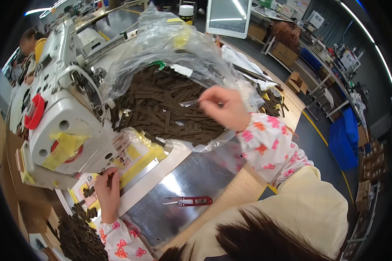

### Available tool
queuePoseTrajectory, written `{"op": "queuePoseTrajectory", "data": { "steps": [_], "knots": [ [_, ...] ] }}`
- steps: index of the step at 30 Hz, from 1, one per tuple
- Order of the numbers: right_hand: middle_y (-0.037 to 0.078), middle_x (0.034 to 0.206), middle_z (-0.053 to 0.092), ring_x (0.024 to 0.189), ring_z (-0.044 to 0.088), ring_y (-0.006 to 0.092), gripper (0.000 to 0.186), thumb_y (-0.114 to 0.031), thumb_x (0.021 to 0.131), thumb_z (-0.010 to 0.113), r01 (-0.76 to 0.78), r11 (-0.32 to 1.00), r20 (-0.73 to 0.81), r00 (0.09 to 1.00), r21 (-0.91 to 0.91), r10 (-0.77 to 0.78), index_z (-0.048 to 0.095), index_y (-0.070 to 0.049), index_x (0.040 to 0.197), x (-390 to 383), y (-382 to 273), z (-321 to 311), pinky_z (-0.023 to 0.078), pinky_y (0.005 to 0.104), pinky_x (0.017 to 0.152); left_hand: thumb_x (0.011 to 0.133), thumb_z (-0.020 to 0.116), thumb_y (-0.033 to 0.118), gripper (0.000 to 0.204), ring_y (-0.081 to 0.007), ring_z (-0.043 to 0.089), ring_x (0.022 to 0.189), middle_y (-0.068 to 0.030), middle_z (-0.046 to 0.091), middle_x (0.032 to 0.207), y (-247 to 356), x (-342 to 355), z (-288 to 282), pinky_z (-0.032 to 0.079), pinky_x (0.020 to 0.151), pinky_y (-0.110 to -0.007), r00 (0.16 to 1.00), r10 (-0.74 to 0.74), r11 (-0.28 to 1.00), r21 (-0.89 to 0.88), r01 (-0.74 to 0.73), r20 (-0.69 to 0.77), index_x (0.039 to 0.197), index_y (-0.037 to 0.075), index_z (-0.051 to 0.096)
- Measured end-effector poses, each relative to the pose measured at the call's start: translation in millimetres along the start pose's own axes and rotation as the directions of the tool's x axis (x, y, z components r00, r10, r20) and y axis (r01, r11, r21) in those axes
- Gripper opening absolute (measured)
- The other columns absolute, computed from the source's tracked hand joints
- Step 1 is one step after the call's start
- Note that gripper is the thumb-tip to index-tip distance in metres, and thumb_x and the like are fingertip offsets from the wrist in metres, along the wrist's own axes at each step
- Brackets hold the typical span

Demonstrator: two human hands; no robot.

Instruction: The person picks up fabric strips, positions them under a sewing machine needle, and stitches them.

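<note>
My left hand [107, 193] is under the head of a white sewing machine [69, 126], its thumb and fingers drawn together by the needle area. What it pinches, if anything, is hidden. My right hand [228, 106] hovers over the right side of a heap of short dark brown fabric strips [157, 102], thumb and forefinger pressed together. A thin greyish sliver shows at its fingertips, too small to name. The heap lies in an opened clear plastic bag [139, 52]. Red-handled thread snips [189, 201] rest on the shiny metal plate [154, 222] in front of me.
More brown strips [80, 235] are piled low on the left, beside the machine bed. Yellow tape [139, 167] marks the work surface. A white-framed tablet [228, 17] stands at the back. Blue crates [344, 139] are on the right; another person [32, 45] sits far left.
</note>
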State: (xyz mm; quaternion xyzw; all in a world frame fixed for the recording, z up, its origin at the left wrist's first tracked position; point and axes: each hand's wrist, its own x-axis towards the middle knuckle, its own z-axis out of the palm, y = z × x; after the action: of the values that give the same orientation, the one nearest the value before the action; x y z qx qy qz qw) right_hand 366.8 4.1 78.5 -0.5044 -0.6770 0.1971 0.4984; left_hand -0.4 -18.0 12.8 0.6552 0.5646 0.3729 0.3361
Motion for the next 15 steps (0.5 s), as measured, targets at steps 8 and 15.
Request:
{"op": "queuePoseTrajectory", "data": {
  "steps": [8,15],
  "knots": [
    [0.004,0.079,0.064,0.055,0.051,0.0051,0.011,-0.007,0.085,0.057,-0.206,0.936,-0.726,0.592,0.284,0.351,0.057,0.000,0.094,-88,90,-144,0.040,0.0182,0.051,0.085,0.056,0.005,0.020,-0.0177,0.050,0.070,-0.0095,0.057,0.076,-14,6,7,0.041,0.064,-0.030,0.984,0.164,0.976,0.154,-0.152,-0.067,0.103,-0.001,0.062],
    [0.003,0.081,0.063,0.059,0.053,0.0059,0.032,-0.009,0.082,0.061,-0.416,0.907,-0.650,0.706,-0.059,0.282,0.054,0.004,0.110,-93,132,-141,0.043,0.0204,0.054,0.083,0.057,0.006,0.013,-0.0222,0.052,0.070,-0.0101,0.059,0.074,-12,1,4,0.040,0.065,-0.033,0.959,0.231,0.954,0.231,-0.190,-0.165,0.092,-0.001,0.063]
  ]
}}
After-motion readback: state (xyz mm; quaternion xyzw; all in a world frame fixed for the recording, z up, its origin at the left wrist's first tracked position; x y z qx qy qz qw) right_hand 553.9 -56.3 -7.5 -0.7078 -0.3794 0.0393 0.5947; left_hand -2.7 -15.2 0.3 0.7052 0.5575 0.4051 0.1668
